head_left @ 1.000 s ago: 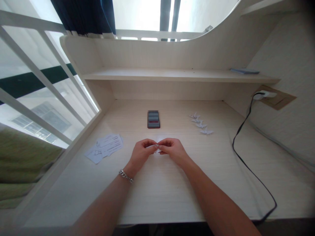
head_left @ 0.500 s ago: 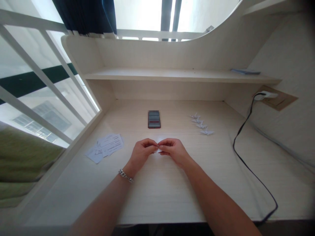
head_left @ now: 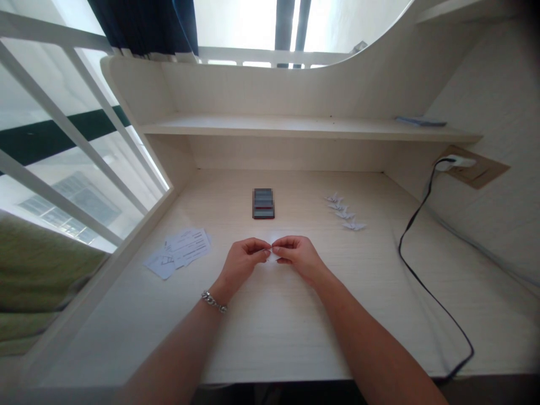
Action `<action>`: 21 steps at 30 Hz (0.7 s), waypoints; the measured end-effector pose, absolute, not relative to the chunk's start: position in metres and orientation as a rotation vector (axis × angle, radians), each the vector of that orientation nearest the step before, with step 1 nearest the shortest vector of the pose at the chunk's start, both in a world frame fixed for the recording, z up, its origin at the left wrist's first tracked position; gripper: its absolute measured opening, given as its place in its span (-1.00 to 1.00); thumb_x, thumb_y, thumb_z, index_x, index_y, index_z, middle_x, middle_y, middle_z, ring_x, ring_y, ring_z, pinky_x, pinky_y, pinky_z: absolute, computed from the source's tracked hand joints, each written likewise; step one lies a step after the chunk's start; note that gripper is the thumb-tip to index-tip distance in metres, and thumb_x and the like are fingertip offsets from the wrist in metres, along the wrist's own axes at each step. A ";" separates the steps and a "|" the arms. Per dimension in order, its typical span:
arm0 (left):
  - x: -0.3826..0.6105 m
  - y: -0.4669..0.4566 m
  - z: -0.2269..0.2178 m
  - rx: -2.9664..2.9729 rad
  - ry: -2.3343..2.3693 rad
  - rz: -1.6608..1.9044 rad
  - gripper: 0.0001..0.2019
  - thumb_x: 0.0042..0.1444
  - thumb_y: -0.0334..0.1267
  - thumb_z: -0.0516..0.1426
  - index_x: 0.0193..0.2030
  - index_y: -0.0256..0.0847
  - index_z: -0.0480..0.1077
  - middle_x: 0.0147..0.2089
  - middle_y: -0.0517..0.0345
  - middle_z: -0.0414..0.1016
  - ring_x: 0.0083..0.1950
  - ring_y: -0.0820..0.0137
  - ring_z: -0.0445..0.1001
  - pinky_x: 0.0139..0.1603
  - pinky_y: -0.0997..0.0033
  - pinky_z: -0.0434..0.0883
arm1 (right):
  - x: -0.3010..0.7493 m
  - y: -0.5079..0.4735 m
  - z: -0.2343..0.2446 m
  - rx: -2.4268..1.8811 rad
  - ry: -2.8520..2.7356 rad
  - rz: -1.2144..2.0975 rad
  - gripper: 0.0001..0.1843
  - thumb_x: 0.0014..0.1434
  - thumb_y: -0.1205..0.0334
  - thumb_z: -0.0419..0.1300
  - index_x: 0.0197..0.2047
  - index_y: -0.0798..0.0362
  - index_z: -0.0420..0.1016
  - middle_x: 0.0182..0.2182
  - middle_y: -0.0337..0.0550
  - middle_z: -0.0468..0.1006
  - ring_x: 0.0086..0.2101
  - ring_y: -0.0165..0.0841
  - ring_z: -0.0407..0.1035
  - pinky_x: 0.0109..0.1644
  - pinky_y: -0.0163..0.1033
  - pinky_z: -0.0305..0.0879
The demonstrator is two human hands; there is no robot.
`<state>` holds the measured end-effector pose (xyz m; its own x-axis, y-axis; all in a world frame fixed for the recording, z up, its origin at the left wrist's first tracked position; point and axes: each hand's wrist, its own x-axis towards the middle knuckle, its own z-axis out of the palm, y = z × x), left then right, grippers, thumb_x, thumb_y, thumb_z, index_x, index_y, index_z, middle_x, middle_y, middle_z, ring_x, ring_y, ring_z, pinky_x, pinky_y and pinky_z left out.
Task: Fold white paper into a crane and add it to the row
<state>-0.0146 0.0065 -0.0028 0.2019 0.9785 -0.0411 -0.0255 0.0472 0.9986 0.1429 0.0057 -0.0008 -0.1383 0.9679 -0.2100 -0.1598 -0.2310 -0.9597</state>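
Observation:
Over the middle of the desk, my left hand [head_left: 247,257] and my right hand [head_left: 298,255] meet fingertip to fingertip. Between them they pinch a small piece of folded white paper [head_left: 273,256], mostly covered by the fingers. A silver chain bracelet [head_left: 214,302] circles my left wrist. Beyond my right hand, several small folded paper cranes [head_left: 343,212] lie in a slanting row. Behind my hands a dark flat rectangular object [head_left: 264,203], blurred on its face, rests on the desk.
Printed paper sheets [head_left: 181,251] overlap on the left of the desk [head_left: 278,332]. A black cable [head_left: 415,270] runs from the wall socket [head_left: 476,167] down the right side. A shelf [head_left: 270,126] spans the back, with a thin bluish item [head_left: 422,121] on it.
The fingertips have shifted slightly on the folded paper, and a little less of it shows below them. The view has tilted very slightly; everything else stays in place.

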 end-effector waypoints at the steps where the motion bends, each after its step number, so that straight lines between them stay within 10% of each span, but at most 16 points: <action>1: -0.015 0.007 -0.003 1.236 1.052 1.043 -0.84 -0.19 -0.31 0.24 -0.39 -0.28 0.50 -0.43 0.10 0.51 -0.42 0.45 0.40 -0.36 0.45 0.34 | 0.143 0.006 0.000 -1.178 -1.054 1.536 -0.73 -0.28 0.20 0.37 -0.44 0.13 0.53 -0.55 -0.23 0.48 -0.50 -0.46 0.35 -0.40 -0.31 0.36; 21: -0.014 0.009 -0.008 1.267 1.082 1.042 -0.82 -0.17 -0.25 0.25 -0.39 -0.29 0.50 -0.44 0.08 0.52 -0.44 0.44 0.41 -0.41 0.47 0.35 | 0.142 0.008 -0.006 -1.170 -1.191 1.437 -0.80 -0.17 0.20 0.31 -0.44 0.13 0.51 -0.57 -0.21 0.49 -0.52 -0.42 0.39 -0.43 -0.30 0.37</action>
<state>-0.0140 0.0089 -0.0076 0.1915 0.9809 -0.0350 0.0021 0.0352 0.9994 0.1418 0.0076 -0.0060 -0.1417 0.9832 -0.1152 -0.0695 -0.1260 -0.9896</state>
